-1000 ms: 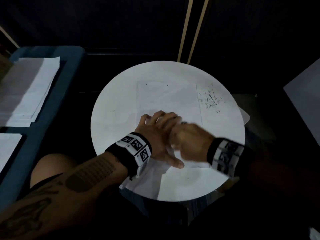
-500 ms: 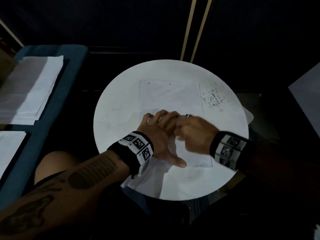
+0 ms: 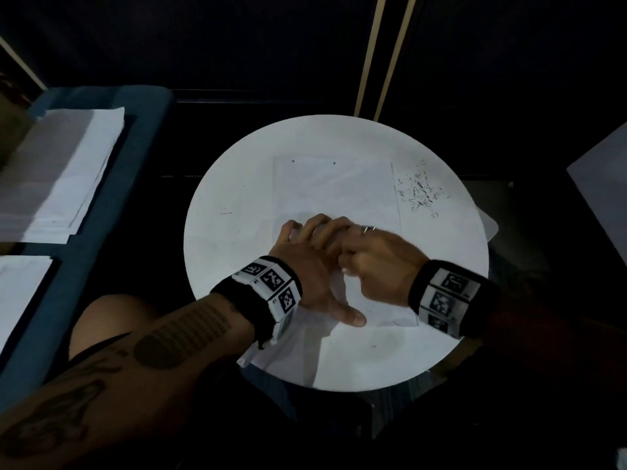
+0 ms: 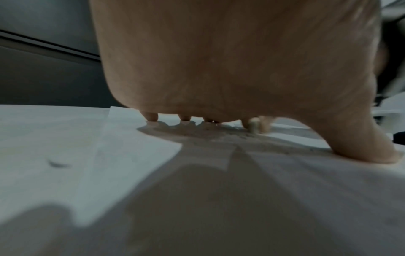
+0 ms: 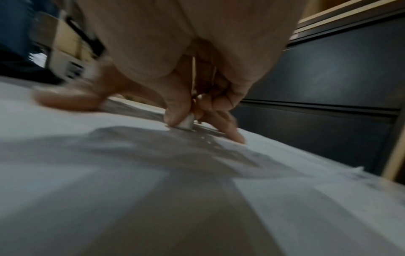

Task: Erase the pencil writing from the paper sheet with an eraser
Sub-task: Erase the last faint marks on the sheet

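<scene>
The eraser (image 5: pixel 186 123) touches the sheet (image 3: pixel 334 195) at mid-table (image 3: pixel 237 184), pinched between the right hand's (image 3: pixel 380 262) thumb and curled fingers (image 5: pixel 221 102). The left hand (image 3: pixel 305 262) lies beside it, fingertips (image 4: pixel 152 116) spread and pressing the sheet. Eraser crumbs (image 3: pixel 422 191) lie right of the sheet.

Your work surface is a round white table (image 3: pixel 237 252) in the middle of the head view. A paper sheet (image 3: pixel 332 195) lies flat on it, running from the upper centre down toward the near edge. To the sheet's upper right, dark eraser crumbs (image 3: pixel 420 193) are scattered on the bare tabletop. A small dark mark (image 3: pixel 225 213) sits on the table's left part.
</scene>
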Available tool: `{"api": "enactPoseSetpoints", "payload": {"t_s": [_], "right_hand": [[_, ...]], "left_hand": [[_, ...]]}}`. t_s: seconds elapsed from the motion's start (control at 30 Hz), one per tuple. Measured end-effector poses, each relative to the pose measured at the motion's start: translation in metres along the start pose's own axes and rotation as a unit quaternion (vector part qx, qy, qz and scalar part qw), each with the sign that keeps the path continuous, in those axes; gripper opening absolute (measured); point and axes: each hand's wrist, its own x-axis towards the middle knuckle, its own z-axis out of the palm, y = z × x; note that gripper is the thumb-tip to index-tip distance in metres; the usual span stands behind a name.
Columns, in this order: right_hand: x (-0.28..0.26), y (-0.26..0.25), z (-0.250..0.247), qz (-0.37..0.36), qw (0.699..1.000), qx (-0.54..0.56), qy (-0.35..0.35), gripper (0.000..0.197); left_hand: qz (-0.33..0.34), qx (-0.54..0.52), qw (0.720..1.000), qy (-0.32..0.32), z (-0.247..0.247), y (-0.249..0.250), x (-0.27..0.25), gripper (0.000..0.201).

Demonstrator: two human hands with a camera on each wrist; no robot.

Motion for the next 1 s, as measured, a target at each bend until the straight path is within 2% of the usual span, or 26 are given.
{"api": "enactPoseSetpoints", "payload": {"t_s": [0.07, 0.2, 0.3, 0.4, 0.53, 0.67, 0.77, 0.9, 1.0], "right_hand": [[-0.001, 0.003, 0.002, -0.018, 1.000, 0.016, 0.003, 0.032], [0.002, 0.013, 0.000, 0.023, 0.999, -0.016, 0.028, 0.032], [-0.001, 0.002, 0.006, -0.020, 1.000, 0.015, 0.004, 0.032], [0.002, 0.016, 0.001, 0.014, 0.999, 0.012, 0.028, 0.028], [-0.005, 0.002, 0.006, -0.021, 1.000, 0.007, -0.019, 0.033], [-0.012, 0.010, -0.001, -0.005, 1.000, 0.000, -0.006, 0.030], [-0.018, 0.001, 0.004, -0.047, 0.998, 0.008, -0.034, 0.031], [-0.020, 0.010, 0.004, -0.004, 1.000, 0.003, -0.018, 0.029], [-0.024, 0.000, 0.004, -0.042, 0.998, -0.009, -0.048, 0.027]], "left_hand": [[0.001, -0.002, 1.000, -0.001, -0.001, 0.001, 0.000, 0.132], [-0.006, -0.011, 1.000, -0.002, 0.000, -0.001, 0.001, 0.142], [0.001, -0.009, 1.000, 0.002, 0.001, -0.002, 0.002, 0.136], [-0.002, -0.006, 1.000, 0.009, 0.002, -0.002, 0.003, 0.138], [0.001, -0.015, 1.000, 0.007, 0.004, -0.002, 0.002, 0.141], [0.004, -0.019, 1.000, 0.016, 0.003, -0.004, 0.003, 0.144], [0.002, -0.016, 1.000, 0.016, 0.005, -0.004, 0.004, 0.145], [0.002, -0.018, 1.000, 0.011, 0.005, -0.003, 0.005, 0.145], [0.002, -0.014, 1.000, 0.019, 0.007, -0.004, 0.004, 0.146]]}}
